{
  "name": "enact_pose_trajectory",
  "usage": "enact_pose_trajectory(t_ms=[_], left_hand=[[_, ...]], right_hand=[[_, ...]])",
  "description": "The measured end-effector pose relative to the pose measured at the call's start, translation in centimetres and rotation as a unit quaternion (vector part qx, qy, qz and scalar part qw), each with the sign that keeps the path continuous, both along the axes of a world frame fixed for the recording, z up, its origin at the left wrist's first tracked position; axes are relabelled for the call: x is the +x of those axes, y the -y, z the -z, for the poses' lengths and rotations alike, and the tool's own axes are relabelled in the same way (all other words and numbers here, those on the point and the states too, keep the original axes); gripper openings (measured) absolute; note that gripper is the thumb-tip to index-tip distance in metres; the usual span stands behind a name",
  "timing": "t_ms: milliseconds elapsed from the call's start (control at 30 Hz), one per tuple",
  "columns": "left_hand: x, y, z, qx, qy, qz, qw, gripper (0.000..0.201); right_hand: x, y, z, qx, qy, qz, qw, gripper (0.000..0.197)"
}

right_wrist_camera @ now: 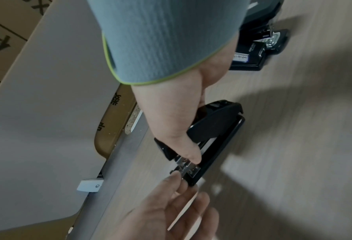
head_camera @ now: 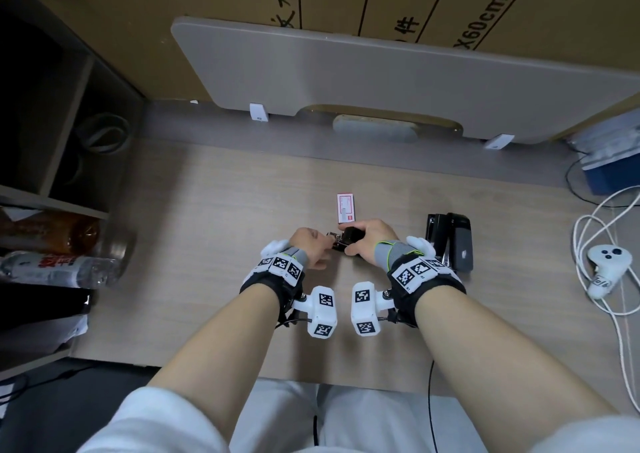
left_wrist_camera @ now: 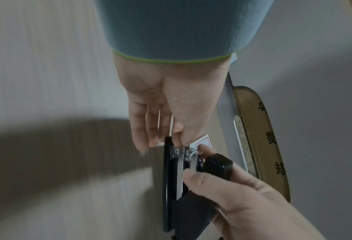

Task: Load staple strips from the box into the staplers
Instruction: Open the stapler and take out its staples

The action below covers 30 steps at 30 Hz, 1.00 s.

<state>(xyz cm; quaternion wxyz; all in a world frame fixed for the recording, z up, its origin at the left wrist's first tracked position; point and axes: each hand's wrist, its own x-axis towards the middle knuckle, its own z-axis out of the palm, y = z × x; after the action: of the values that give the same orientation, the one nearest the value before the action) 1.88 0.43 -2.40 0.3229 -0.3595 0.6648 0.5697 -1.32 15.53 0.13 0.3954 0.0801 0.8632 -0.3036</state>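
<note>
Black stapler (head_camera: 348, 239) at table centre, lid swung up, metal channel (left_wrist_camera: 180, 175) laid bare along the base. Right hand (head_camera: 367, 239) wrapped around the raised lid from 3 o'clock, thumb tip down beside the channel's front end. Left hand (head_camera: 308, 246) in from 9 o'clock, thumb and forefinger pinched at the channel mouth, other fingers loose and straight; possibly a strip of staples in that pinch, but too small and blurred to confirm (cannot tell from either wrist view). Staple box (head_camera: 346, 208) flat on the table (head_camera: 207, 210) at 12 o'clock, just beyond the stapler and apart from both hands. Second stapler (head_camera: 450, 241), black, at 3 o'clock, beside the right wrist, untouched. White controller (head_camera: 604, 269) and cable farther out at 3 o'clock; bottles (head_camera: 59, 265) on the shelf at 9 o'clock.

Likely step: seating staples into the open channel. Risks from here: strip skewed at the mouth and jammed or snapped into pieces; lid slipping from the right hand and snapping down on the left fingertips; stapler sliding on the smooth table and knocking the box.
</note>
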Motion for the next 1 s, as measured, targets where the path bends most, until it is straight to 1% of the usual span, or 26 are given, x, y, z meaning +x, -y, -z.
enact_pose_trajectory(t_ms=[100, 267, 367, 433, 500, 533, 600, 633, 667, 733, 767, 800, 900, 933, 1000], left_hand=[[-0.4, -0.3, -0.1, -0.019, -0.004, 0.005, 1.0, 0.016], [-0.6, -0.2, 0.1, -0.06, -0.026, 0.075, 0.995, 0.016], [-0.5, 0.6, 0.5, -0.097, -0.017, 0.056, 0.994, 0.014], [-0.2, 1.4, 0.8, -0.078, 0.004, 0.036, 0.996, 0.017], [0.0, 1.7, 1.2, -0.061, 0.013, 0.035, 0.997, 0.022], [0.1, 1.6, 1.4, -0.07, 0.008, 0.038, 0.997, 0.018], [0.0, 1.1, 1.6, -0.091, -0.003, 0.03, 0.995, 0.004], [-0.2, 1.1, 1.7, -0.09, -0.008, 0.012, 0.996, 0.006], [-0.4, 1.2, 2.0, -0.087, -0.013, -0.006, 0.996, 0.008], [-0.8, 1.9, 2.1, -0.078, -0.014, -0.034, 0.996, 0.008], [-0.9, 2.5, 2.1, -0.071, -0.012, -0.045, 0.996, 0.007], [-1.0, 3.1, 2.1, -0.064, -0.009, -0.057, 0.996, 0.006], [-1.7, 4.6, 2.2, -0.021, 0.009, -0.096, 0.995, 0.016], [-2.0, 5.2, 2.4, -0.012, 0.01, -0.105, 0.994, 0.017], [-2.2, 6.2, 3.0, -0.009, 0.012, -0.115, 0.993, 0.018]], right_hand=[[-0.4, -0.4, -0.2, 0.028, -0.013, -0.013, 0.999, 0.06], [-0.5, -0.9, 0.1, 0.04, -0.008, -0.032, 0.999, 0.06], [-0.5, -1.4, -0.1, 0.084, -0.015, -0.044, 0.995, 0.055], [-0.5, -1.9, -0.4, 0.108, -0.014, -0.054, 0.993, 0.052], [-0.6, -2.1, -0.6, 0.106, -0.002, -0.06, 0.993, 0.05], [-0.7, -2.1, -0.5, 0.106, 0.004, -0.063, 0.992, 0.048], [-0.7, -1.6, -0.4, 0.105, 0.032, -0.066, 0.992, 0.046], [-0.8, -1.2, -0.2, 0.096, 0.053, -0.063, 0.992, 0.049], [-0.9, -0.7, 0.0, 0.08, 0.071, -0.058, 0.993, 0.057], [-1.3, 0.0, 0.8, 0.058, 0.085, -0.022, 0.994, 0.083], [-1.8, 0.2, 1.2, 0.064, 0.085, 0.005, 0.994, 0.091], [-2.2, 0.4, 1.3, 0.079, 0.083, 0.024, 0.993, 0.091], [-3.5, 0.6, 1.1, 0.114, 0.06, 0.051, 0.99, 0.067], [-4.1, 1.0, 1.2, 0.116, 0.051, 0.058, 0.99, 0.063], [-4.9, 2.1, 1.9, 0.127, 0.035, 0.074, 0.989, 0.064]])
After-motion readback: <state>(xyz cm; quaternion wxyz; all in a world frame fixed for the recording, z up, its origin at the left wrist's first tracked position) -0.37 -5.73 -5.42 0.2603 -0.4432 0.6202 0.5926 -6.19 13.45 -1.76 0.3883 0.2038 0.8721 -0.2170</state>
